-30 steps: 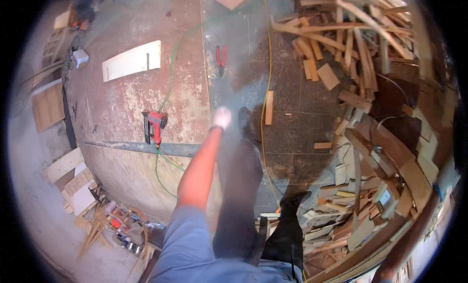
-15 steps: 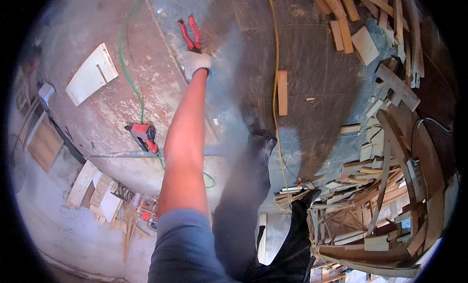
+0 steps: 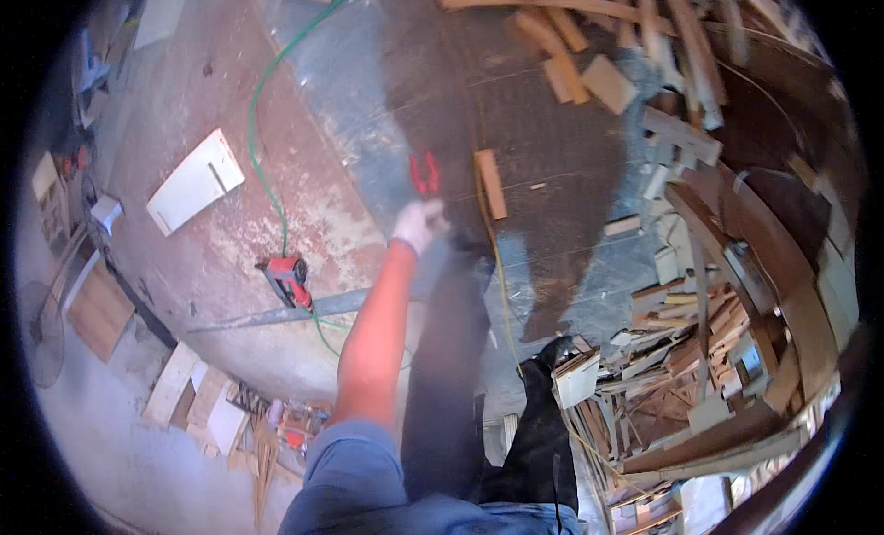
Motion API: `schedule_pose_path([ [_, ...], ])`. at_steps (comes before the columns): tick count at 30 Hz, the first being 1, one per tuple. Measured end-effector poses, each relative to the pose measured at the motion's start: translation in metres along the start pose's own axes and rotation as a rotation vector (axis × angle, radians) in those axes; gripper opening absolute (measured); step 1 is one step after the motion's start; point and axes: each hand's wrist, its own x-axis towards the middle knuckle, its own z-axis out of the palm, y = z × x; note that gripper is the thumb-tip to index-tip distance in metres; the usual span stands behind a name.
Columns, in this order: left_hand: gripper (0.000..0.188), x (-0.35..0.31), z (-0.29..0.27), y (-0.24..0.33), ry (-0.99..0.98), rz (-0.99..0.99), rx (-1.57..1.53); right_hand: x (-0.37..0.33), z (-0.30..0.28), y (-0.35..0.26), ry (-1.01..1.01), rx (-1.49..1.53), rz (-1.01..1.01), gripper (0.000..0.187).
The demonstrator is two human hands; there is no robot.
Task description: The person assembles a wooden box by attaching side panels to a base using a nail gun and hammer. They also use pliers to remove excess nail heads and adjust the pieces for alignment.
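My left hand (image 3: 419, 226), in a pale glove, reaches out over the floor at the end of a bare forearm. It grips red-handled pliers (image 3: 424, 173) by the head end, so the two spread handles point away from me. The fingers are blurred, and the pliers' jaws are hidden at the hand. A short wooden block (image 3: 492, 184) lies on the floor just right of the pliers. My right hand is out of view.
A red and black nail gun (image 3: 287, 281) lies left of my arm, with a green hose (image 3: 253, 130) by it. A white board (image 3: 196, 182) lies farther left. Wood offcuts (image 3: 691, 342) heap up on the right. A yellow cord (image 3: 498, 270) crosses the floor.
The view has shifted. My left hand has drawn nearer to me and rightward over the floor, carrying the pliers closer to the wooden block.
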Motion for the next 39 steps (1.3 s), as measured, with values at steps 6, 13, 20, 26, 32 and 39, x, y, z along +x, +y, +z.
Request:
schedule_pose_path([
  [6, 0.037, -0.246, 0.176, 0.09, -0.277, -0.089, 0.625, 0.032, 0.01, -0.009, 0.018, 0.226, -0.034, 0.03],
  [13, 0.05, -0.483, 0.327, 0.192, -0.577, 0.285, 1.061, 0.049, -0.081, -0.075, -0.09, 0.807, -0.114, 0.03],
  [20, 0.025, -0.694, 0.411, 0.187, -0.532, 0.375, 1.08, -0.12, -0.253, -0.007, -0.081, 0.859, -0.793, 0.075],
  [26, 0.021, -0.792, 0.482, 0.12, -0.705, 0.541, 1.552, -0.182, -0.267, 0.098, -0.051, 0.789, -0.67, 0.068],
  [32, 0.054, -0.76, 0.505, 0.089, -0.52, 0.394, 0.621, -0.267, -0.22, 0.166, -0.991, 1.718, 0.014, 0.032],
  [39, 0.037, -0.654, 0.519, -0.015, -0.649, 0.173, 0.855, -0.333, -0.237, 0.222, -1.172, 2.631, 0.96, 0.047],
])
